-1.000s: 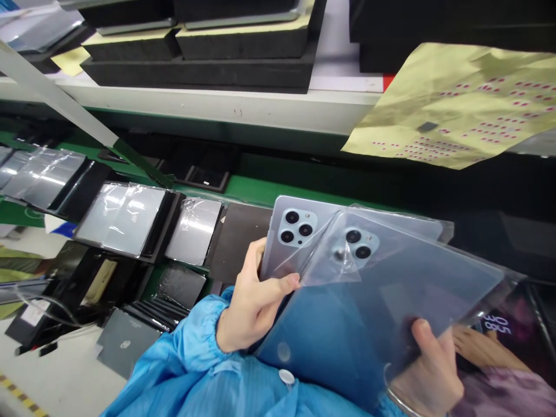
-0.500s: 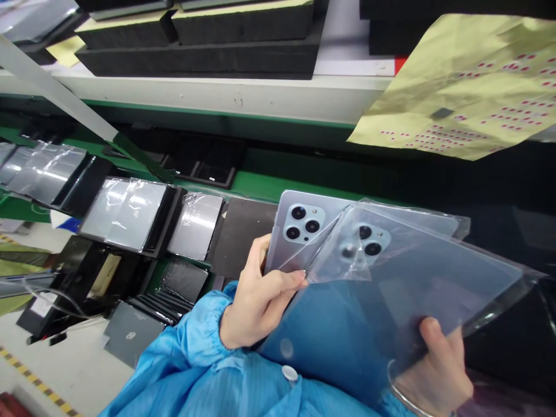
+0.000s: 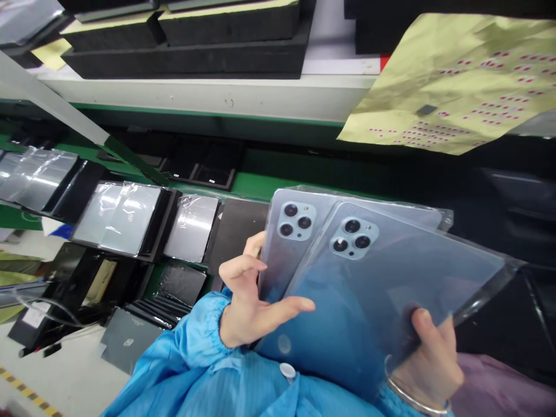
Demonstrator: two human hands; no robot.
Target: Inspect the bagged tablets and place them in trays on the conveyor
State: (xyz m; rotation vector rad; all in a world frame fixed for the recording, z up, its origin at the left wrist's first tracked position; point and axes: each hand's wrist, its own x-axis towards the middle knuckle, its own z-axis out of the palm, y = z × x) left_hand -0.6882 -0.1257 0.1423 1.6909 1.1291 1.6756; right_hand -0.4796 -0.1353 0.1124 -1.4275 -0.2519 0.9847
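Observation:
Two blue-silver tablets in clear plastic sleeves lie overlapped, backs up, each with a camera block at its upper left. My right hand (image 3: 434,359), wearing a bracelet, grips the front tablet (image 3: 391,278) at its lower right edge, thumb on top and fingers mostly hidden beneath. At the left edge of the rear tablet (image 3: 282,255) is my left hand (image 3: 252,301). Its thumb and index finger stand wide apart with nothing pinched between them. Another finger passes behind that tablet, so its contact there is hidden.
Sleeved tablets (image 3: 193,226) and black trays (image 3: 217,165) line the green bench to the left. Dark tablets (image 3: 134,336) are stacked lower left. Above runs a white shelf (image 3: 208,98) with black foam blocks (image 3: 186,61); a yellow marked sheet (image 3: 456,87) hangs from it.
My left thumb and index finger have parted and let go of the plastic sleeve's edge. The sleeve now lies flatter over the front tablet. My right hand keeps its grip.

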